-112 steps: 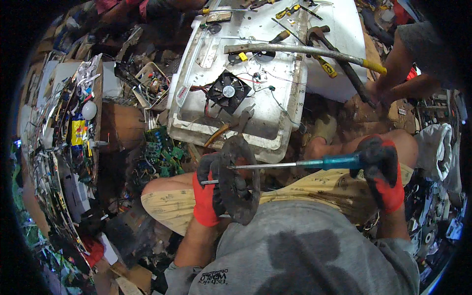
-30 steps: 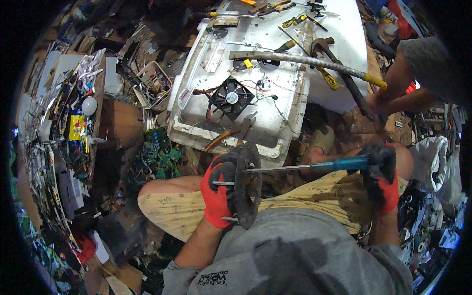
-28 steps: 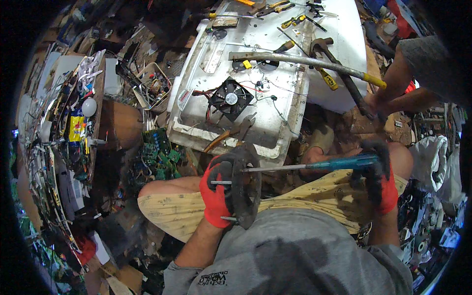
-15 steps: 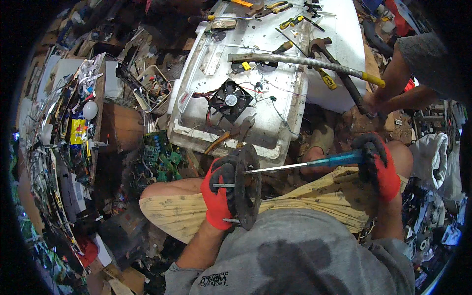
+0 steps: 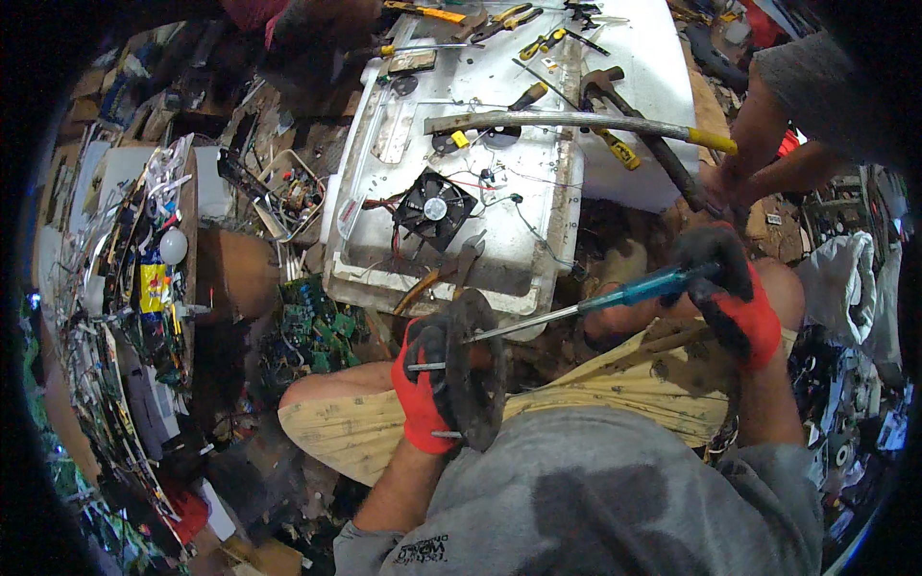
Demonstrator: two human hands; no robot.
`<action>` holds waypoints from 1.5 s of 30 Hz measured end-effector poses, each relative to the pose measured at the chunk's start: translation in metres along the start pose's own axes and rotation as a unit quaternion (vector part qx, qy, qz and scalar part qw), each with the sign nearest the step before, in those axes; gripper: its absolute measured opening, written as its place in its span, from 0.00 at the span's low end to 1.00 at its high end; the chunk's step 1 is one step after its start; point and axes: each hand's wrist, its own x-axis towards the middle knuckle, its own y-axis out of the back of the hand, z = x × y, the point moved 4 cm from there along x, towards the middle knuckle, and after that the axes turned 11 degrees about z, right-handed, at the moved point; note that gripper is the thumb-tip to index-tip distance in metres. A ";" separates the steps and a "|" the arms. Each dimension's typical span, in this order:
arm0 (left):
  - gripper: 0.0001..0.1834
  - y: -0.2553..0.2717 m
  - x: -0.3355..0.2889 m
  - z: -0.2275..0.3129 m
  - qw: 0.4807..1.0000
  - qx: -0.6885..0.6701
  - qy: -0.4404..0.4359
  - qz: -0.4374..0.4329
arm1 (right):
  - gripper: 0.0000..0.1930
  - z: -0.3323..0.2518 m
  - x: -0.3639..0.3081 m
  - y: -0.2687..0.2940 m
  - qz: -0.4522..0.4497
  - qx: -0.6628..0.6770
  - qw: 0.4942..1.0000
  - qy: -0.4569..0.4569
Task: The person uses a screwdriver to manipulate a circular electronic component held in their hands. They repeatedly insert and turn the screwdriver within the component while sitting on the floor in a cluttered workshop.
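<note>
In a red and black glove, my left hand [image 5: 423,384] is closed around a dark, round, ring-like metal part [image 5: 469,398], held on edge above my lap. Pale metal pins [image 5: 427,367] stick out of its left side. My right hand [image 5: 738,302], gloved the same way, grips the teal handle of a screwdriver [image 5: 634,289]. Its long shaft slants down leftward, with the tip at the upper part of the ring. Whether the tip sits in a hole or only touches the surface, I cannot tell.
Ahead lies a white plastic panel [image 5: 370,272] bearing a black fan [image 5: 434,208], wires, pliers [image 5: 509,21] and a yellow-ended bar [image 5: 567,119]. A hammer [image 5: 653,149] rests at its right, near another person's arms [image 5: 759,168]. Circuit boards [image 5: 312,322] and scrap pile up leftward.
My right hand has risen slightly and the screwdriver slants more steeply, its tip still at the ring. The view has shifted a little. My left hand keeps its hold.
</note>
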 end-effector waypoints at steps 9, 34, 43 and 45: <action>0.08 0.000 -0.009 -0.016 0.993 0.063 -0.055 -0.079 | 0.21 -0.002 0.006 -0.001 -0.052 0.027 0.998 0.034; 0.05 -0.006 -0.021 -0.040 0.985 -0.114 0.112 -0.066 | 0.19 -0.001 0.007 -0.003 0.009 0.018 0.986 -0.168; 0.07 -0.009 -0.016 -0.029 0.976 -0.137 0.160 -0.051 | 0.20 -0.016 0.012 -0.018 -0.020 0.030 0.998 -0.050; 0.08 -0.009 -0.017 -0.031 0.990 -0.071 0.109 -0.061 | 0.21 -0.016 0.012 -0.019 -0.014 0.056 0.995 -0.082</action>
